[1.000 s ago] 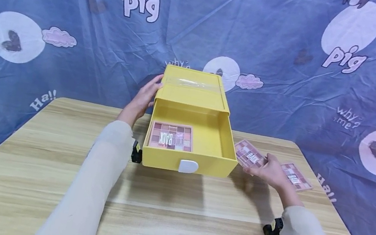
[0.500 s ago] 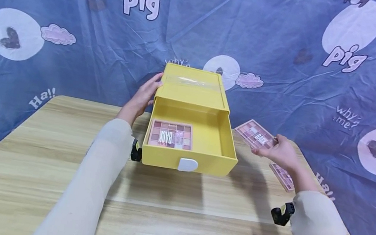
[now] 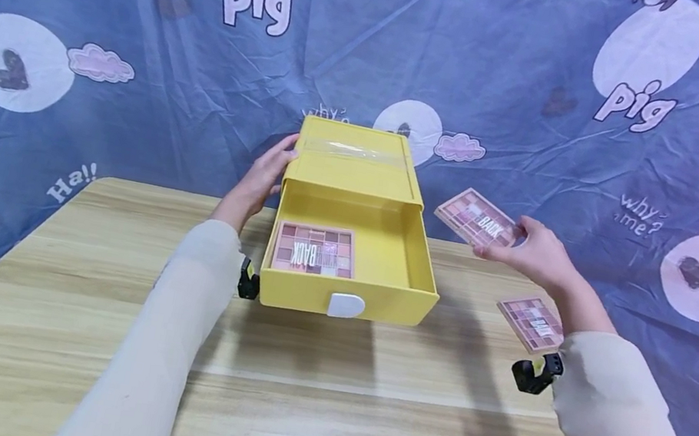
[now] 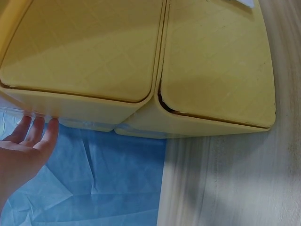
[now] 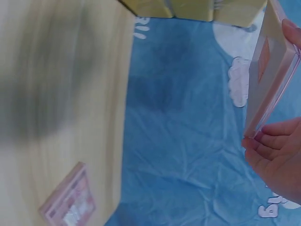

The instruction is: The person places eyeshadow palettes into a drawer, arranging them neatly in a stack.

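Three palettes in view. We have one in the right grip (image 3: pixel 539 255): the held palette (image 3: pixel 477 219) is pinched between thumb and fingers. It's in the air to the right of the drawer (image 3: pixel 381 255), apart from it, tilted, with the "BACK" lettering facing our head view. Right wrist view catches it almost edge-on, underside showing.

Left grip (image 3: pixel 260 179) isn't clamped on anything: fingers fairly straight, fingertips touching the left side of the box (image 3: pixel 353 173), near its rear. Thumb hard to make out in the left wrist view.

Drawer is pulled well out of the box toward us, white handle (image 3: pixel 346 305) on its front. Inside we've got the drawer palette (image 3: pixel 314 249), face up in the front left area, bare yellow floor to its right.

Loose palette (image 3: pixel 533 324) lies face up on the tabletop (image 3: pixel 312 430), right of the drawer, near our right wrist.

Rest: clear tape (image 3: pixel 356 150) across the top of the box, shiny. Blue cloth (image 3: pixel 354 32) behind, printed with "pig", hearts and pink clouds. Tabletop is light wood grain. Pale sleeves (image 3: pixel 159 340) on both arms, small black camera (image 3: pixel 249 280) at each wrist.
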Available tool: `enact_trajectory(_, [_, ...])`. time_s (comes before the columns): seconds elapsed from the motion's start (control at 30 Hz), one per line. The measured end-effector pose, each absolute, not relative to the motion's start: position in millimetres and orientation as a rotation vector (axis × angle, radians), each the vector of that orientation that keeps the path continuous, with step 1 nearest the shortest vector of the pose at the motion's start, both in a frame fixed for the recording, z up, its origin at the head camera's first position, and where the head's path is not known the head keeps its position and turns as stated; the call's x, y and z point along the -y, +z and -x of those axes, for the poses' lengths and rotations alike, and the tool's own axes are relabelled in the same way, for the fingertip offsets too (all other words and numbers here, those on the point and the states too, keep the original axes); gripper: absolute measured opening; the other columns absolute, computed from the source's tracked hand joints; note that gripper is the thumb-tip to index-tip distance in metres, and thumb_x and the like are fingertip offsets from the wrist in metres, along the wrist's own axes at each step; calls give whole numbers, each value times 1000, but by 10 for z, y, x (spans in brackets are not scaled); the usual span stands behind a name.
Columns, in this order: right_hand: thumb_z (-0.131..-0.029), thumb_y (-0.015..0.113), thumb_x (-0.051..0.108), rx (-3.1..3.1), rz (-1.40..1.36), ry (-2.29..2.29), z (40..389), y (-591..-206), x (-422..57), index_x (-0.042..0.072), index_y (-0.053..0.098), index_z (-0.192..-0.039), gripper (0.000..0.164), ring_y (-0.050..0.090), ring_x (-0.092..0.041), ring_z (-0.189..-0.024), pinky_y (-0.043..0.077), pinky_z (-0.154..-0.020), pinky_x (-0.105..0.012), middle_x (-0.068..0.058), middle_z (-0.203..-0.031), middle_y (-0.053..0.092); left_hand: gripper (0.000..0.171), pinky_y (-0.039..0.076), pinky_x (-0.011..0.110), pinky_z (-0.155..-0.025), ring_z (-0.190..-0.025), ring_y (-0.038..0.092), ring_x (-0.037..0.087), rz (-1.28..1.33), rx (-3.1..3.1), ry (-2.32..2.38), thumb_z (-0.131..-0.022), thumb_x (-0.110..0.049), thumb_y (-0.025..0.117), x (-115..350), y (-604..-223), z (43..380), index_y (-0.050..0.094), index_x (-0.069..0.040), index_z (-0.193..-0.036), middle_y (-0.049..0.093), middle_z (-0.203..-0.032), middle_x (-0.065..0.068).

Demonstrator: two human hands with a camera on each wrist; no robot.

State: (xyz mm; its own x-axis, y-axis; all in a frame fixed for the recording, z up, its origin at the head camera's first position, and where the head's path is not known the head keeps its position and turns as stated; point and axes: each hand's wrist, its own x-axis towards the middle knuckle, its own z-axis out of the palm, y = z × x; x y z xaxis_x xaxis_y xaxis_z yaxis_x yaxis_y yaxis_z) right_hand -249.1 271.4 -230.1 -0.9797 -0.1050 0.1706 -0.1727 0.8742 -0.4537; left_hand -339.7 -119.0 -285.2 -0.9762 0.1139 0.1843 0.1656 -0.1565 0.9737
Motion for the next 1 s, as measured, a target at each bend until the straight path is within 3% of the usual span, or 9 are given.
enact_trajectory(0.23, [-65, 70, 44, 2904, -250, 760, 2449, -2062, -2581, -6, 39, -111, 75, 42, -33, -89, 33, -76, -46, -23, -107, 45, 50, 30, 43, -88, -112, 39, 21, 320, 2008, -2363, -85, -28, 45, 1191, -2851, 3413, 34, -24, -134, 40, -128, 8])
enact_trajectory(0.43, [-63, 72, 44, 2872, -313, 748, 2422, -1894, -2412, 0, 45, -101, 65, 42, -28, -81, 32, -69, -40, -16, -100, 49, 51, 29, 44, -88, -113, 38, 21, 315, 2026, -2364, -85, -29, 45, 1203, -2843, 3413, 33, -25, -134, 39, -129, 8])
enact_trajectory(0.8, [-60, 75, 40, 2858, -441, 750, 2363, -1739, -2093, -1, 43, -114, 76, 40, -26, -89, 32, -77, -41, -13, -104, 47, 51, 30, 43, -88, -113, 38, 20, 306, 2044, -2365, -84, -31, 47, 1217, -2823, 3407, 33, -26, -134, 40, -128, 7])
enact_trajectory(1.0, [-58, 76, 38, 2865, -522, 760, 2350, -1749, -1955, -3, 35, -125, 89, 39, -27, -102, 30, -86, -43, -14, -113, 45, 51, 30, 43, -88, -111, 39, 20, 286, 2059, -2371, -84, -31, 48, 1222, -2810, 3399, 34, -27, -133, 41, -127, 7])
